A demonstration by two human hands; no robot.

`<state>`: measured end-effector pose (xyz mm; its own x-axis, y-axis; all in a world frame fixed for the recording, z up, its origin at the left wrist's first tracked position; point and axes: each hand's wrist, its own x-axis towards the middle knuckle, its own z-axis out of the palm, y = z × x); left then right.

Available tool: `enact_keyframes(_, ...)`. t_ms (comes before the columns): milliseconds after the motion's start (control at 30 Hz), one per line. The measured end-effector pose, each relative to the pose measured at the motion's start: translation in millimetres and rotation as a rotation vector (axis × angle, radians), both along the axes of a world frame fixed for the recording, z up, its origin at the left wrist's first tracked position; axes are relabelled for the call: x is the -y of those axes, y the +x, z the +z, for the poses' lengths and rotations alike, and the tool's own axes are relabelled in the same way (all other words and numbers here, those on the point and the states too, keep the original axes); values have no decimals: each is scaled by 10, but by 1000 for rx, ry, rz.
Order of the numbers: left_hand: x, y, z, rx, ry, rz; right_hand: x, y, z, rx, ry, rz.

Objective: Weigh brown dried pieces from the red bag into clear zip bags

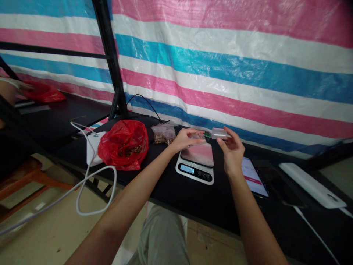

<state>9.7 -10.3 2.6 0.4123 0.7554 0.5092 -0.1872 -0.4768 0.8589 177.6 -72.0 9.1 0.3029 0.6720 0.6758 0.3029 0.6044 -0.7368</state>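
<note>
Above the white scale (197,158), whose small display is lit, both hands hold things close together. My left hand (187,140) is closed on a clear plastic bag (197,136). The fingers of my right hand (233,149) grip a clear plastic cup (219,133) lying on its side. Small green items (207,135) show between the bag and the cup's left end; whether they are inside either one I cannot tell. Left of the scale lie small clear bags (164,133) with brown pieces inside. Farther left is an open red bag (124,145) holding brown pieces.
A lit phone (253,176), a dark phone (286,189) and a long white device (311,184) lie at right. A white box (93,147) and looping cable (114,184) are left. Black frame (110,55) stands behind. Another person's hand (26,86) is far left.
</note>
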Motion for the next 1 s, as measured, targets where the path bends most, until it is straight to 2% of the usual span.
enact_keyframes(167,6,66,-84,-19,129,100,-29,7,-36,-29,-18,-5)
enact_keyframes(300,6,77,-149,-148,300,185,-28,-10,-51,-13,-50,-4)
enact_keyframes(400,-21,33,-125,-197,339,309,-16,-39,-58,-18,-66,23)
enact_keyframes(500,21,-70,-28,-166,371,417,20,-106,-60,-53,-90,104)
enact_keyframes(567,150,-198,48,-148,412,465,64,-181,-58,-65,-129,173)
enact_keyframes(633,377,-388,96,-129,433,519,118,-275,-54,-60,-182,243)
enact_keyframes(767,973,-937,24,-104,306,731,200,-459,-58,-5,-254,325)
enact_keyframes(867,1302,-1378,-120,-124,224,915,199,-519,-76,66,-251,306)
enact_keyframes(933,1402,-1592,-189,-150,182,982,169,-494,-89,110,-227,255)
enact_keyframes(1000,1415,-1685,-200,-202,178,993,120,-411,-98,116,-192,179)
